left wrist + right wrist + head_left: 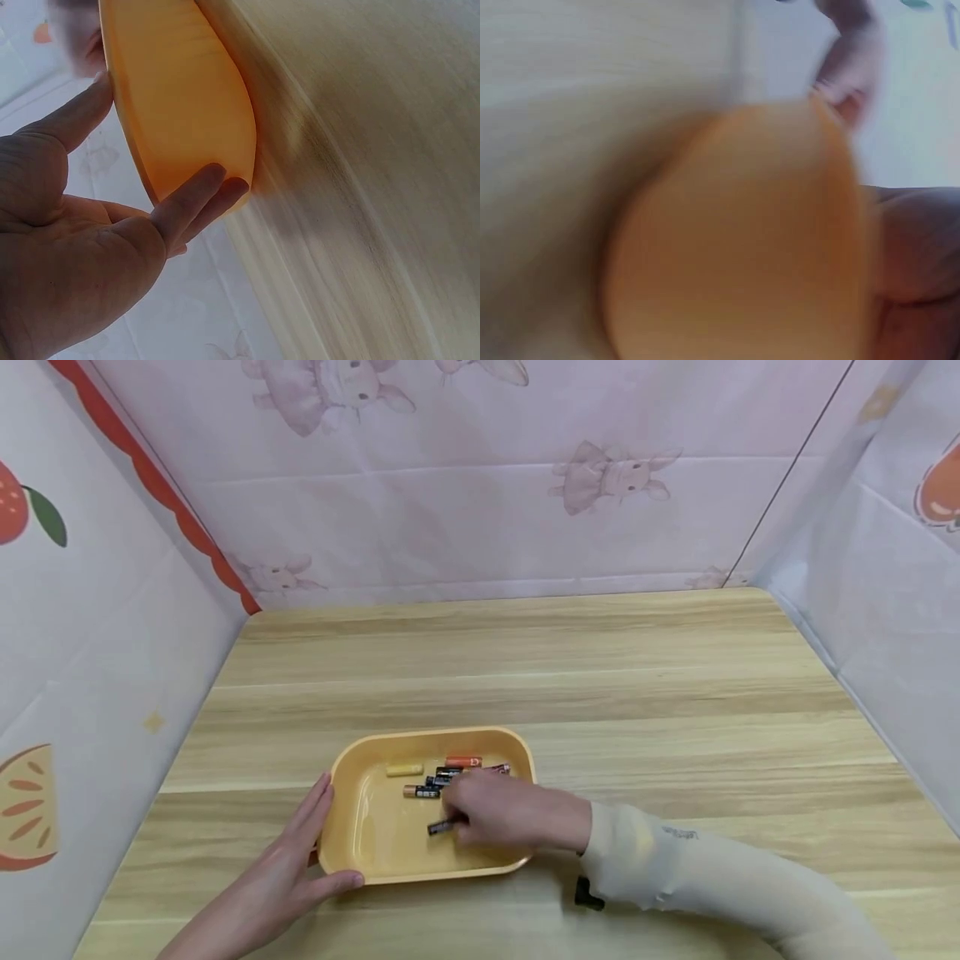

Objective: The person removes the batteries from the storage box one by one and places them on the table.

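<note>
A yellow plastic tray [386,847] sits on the wooden table, with several batteries grouped toward its back. My left hand [288,864] touches its left end: extended fingers rest on the outer wall and the thumb on the front left rim. In the left wrist view, straight fingers [196,196] lie against the tray wall. My right hand [495,808] reaches in over the right side and appears to pinch a dark battery [440,827], its end poking out left of the fingers. Near that hand lie a black-and-copper battery [422,792], an orange battery [463,762] and a yellow battery [404,770].
The wooden table [637,693] extends behind and right of the tray. Printed cloth walls [465,527] enclose its back and sides. A small black piece [588,894] shows below the right sleeve [697,860]. The right wrist view is badly blurred.
</note>
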Demonstrator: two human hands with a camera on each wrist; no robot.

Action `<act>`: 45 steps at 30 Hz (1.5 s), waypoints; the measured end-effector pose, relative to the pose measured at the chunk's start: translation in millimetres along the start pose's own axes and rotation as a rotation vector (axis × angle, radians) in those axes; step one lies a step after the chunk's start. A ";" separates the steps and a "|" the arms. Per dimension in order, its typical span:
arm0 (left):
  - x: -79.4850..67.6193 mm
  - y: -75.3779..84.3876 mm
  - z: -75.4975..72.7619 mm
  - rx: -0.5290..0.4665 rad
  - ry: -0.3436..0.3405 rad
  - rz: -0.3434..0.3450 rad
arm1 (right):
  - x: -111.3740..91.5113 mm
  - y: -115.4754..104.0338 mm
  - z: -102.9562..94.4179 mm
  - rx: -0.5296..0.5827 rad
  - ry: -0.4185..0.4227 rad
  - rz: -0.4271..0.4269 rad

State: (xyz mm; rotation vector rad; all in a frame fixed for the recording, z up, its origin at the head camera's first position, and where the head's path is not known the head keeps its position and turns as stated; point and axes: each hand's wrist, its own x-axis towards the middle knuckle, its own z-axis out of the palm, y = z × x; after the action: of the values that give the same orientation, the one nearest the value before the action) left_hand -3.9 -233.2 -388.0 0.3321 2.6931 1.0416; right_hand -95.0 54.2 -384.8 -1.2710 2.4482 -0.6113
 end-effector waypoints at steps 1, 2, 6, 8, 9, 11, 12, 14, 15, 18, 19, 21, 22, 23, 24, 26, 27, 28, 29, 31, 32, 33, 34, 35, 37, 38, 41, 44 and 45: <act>0.2 -0.1 -0.3 -0.003 -0.005 -0.002 | -1.8 3.3 -7.1 0.062 0.038 -0.014; 0.5 -0.1 -0.8 0.000 -0.005 0.002 | -4.1 6.7 -15.2 0.120 0.074 -0.022; 1.4 -0.2 -2.9 0.017 -0.014 0.017 | -18.3 19.9 -48.4 0.317 0.229 -0.050; 1.7 -0.4 -3.6 0.023 -0.015 0.017 | -26.8 25.1 -62.0 0.384 0.293 -0.035; 1.7 -0.5 -3.7 0.022 -0.016 0.017 | -31.1 27.2 -68.0 0.405 0.324 -0.030; 1.7 -1.0 -3.7 0.015 -0.016 0.014 | -38.7 30.6 -78.3 0.424 0.382 -0.012; 1.6 -1.2 -3.5 0.012 -0.013 0.016 | -42.3 31.6 -82.9 0.434 0.404 0.009; 1.0 -1.6 -2.9 0.006 -0.009 0.019 | -48.3 34.6 -90.4 0.467 0.428 0.047; 0.7 -1.8 -2.5 0.002 -0.007 0.019 | -51.4 35.5 -94.1 0.486 0.436 0.072; 1.0 -1.9 -2.7 0.000 -0.011 0.016 | -59.1 41.0 -103.2 0.552 0.456 0.141; 1.1 -2.1 -2.9 -0.001 -0.015 0.013 | -61.5 43.0 -105.7 0.569 0.464 0.164; 1.6 -2.4 -3.3 -0.005 -0.021 0.008 | -66.2 46.6 -110.4 0.592 0.486 0.205; 2.0 -2.4 -3.5 -0.004 -0.024 0.006 | -68.4 48.1 -112.3 0.599 0.498 0.223; 2.1 -2.4 -3.4 -0.004 -0.022 0.005 | -70.7 49.5 -114.1 0.603 0.510 0.239; 2.2 -2.4 -3.3 -0.006 -0.022 0.003 | -72.8 50.7 -115.4 0.606 0.521 0.257; 2.3 -2.4 -2.9 -0.007 -0.020 -0.004 | -76.7 53.0 -117.1 0.606 0.543 0.287; 2.2 -2.4 -2.7 -0.010 -0.021 -0.011 | -78.4 54.4 -117.5 0.607 0.552 0.302; 2.1 -2.3 -2.4 -0.013 -0.023 -0.018 | -80.0 55.6 -117.7 0.609 0.560 0.312; 1.8 -2.4 -2.1 -0.016 -0.024 -0.026 | -81.4 57.3 -117.7 0.613 0.567 0.320; 1.5 -2.4 -1.8 -0.023 -0.030 -0.037 | -83.9 61.3 -116.7 0.625 0.579 0.331; 1.2 -2.4 -1.8 -0.025 -0.032 -0.042 | -84.9 63.7 -115.9 0.629 0.582 0.337; 1.0 -2.3 -1.7 -0.029 -0.036 -0.047 | -85.9 66.0 -114.9 0.635 0.584 0.346; 0.9 -2.2 -1.8 -0.030 -0.037 -0.049 | -86.7 68.5 -113.5 0.636 0.583 0.358; 0.7 -2.2 -1.8 -0.030 -0.037 -0.049 | -87.4 71.3 -111.9 0.637 0.582 0.372; 0.4 -2.3 -1.8 -0.029 -0.039 -0.051 | -87.7 78.4 -107.4 0.637 0.573 0.409; 0.2 -2.4 -1.9 -0.029 -0.039 -0.050 | -87.6 81.9 -104.8 0.635 0.567 0.430; 0.1 -2.5 -1.9 -0.029 -0.035 -0.043 | -85.5 93.0 -95.0 0.633 0.544 0.487; 0.2 -2.6 -1.9 -0.026 -0.020 -0.019 | -81.8 101.6 -84.0 0.641 0.512 0.537; 0.3 -2.6 -1.9 -0.026 -0.017 -0.012 | -80.4 103.8 -80.2 0.650 0.498 0.552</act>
State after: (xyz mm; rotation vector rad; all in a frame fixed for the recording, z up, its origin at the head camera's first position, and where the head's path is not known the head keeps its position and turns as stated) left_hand -5.0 -236.2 -388.5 0.3178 2.6615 1.0642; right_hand -159.1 192.2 -362.0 -0.1870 2.4481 -1.5099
